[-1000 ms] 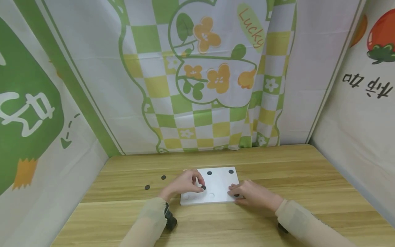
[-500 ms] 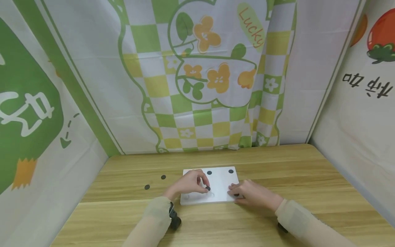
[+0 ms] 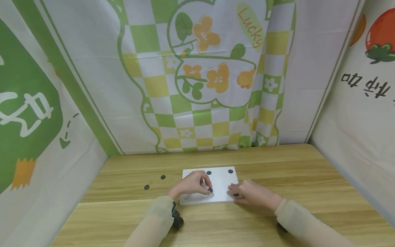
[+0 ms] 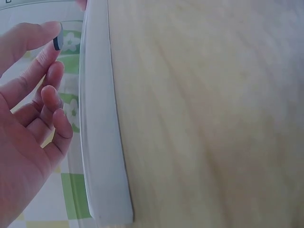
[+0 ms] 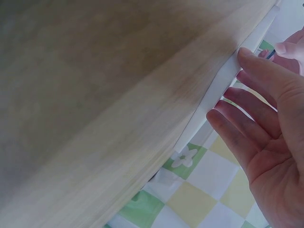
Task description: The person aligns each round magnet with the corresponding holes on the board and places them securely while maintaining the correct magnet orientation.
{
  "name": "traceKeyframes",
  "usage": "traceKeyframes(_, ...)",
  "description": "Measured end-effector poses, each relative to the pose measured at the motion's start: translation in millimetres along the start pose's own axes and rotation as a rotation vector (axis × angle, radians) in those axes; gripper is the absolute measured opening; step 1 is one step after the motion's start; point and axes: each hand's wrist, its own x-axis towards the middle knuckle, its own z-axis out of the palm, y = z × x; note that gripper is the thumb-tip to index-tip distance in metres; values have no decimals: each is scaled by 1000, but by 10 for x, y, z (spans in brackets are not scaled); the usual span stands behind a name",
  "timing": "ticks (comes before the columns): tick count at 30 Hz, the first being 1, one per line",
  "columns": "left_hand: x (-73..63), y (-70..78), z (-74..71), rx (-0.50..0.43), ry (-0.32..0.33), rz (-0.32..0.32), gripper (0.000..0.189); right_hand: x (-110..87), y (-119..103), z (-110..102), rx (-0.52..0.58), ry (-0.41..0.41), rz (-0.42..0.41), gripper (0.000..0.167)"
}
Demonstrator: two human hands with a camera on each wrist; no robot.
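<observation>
1. The left hand [image 3: 193, 183] was clamped, thumb against forefinger, on a disc [image 3: 210, 190]; this grip hung over the board [image 3: 222, 181].
2. The key relation: a recess [image 3: 211, 195] lay just on the near side of the grip, almost under the disc (whether the two touched, I couldn't tell). The disc, being round, had no long axis; the board's ran left to right. The left hand was the nearer one.
3. To the right of the grip, the right hand [image 3: 248, 191] rested on the board's right end, fingers relaxed and apart, partly hiding a seated disc [image 3: 236, 195].
4. Beyond the grip sat two far discs [image 3: 208, 173] on the board; to its left, two loose discs [image 3: 163, 177] lay on the desk [image 3: 123, 212].
5. The left wrist view showed the pinched disc as a dark band with a paler side; the head view gave only a dark spot, yet it alone showed the recess and loose discs.
</observation>
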Motion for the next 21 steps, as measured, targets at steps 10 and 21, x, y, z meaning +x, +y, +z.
traceKeyframes(10,29,31,28,30,-19,-20,16,-2,9,11,-2,17,-18,32)
traceKeyframes(21,45,59,49,49,-61,-9,14,-4,9,11,10,9,3,32)
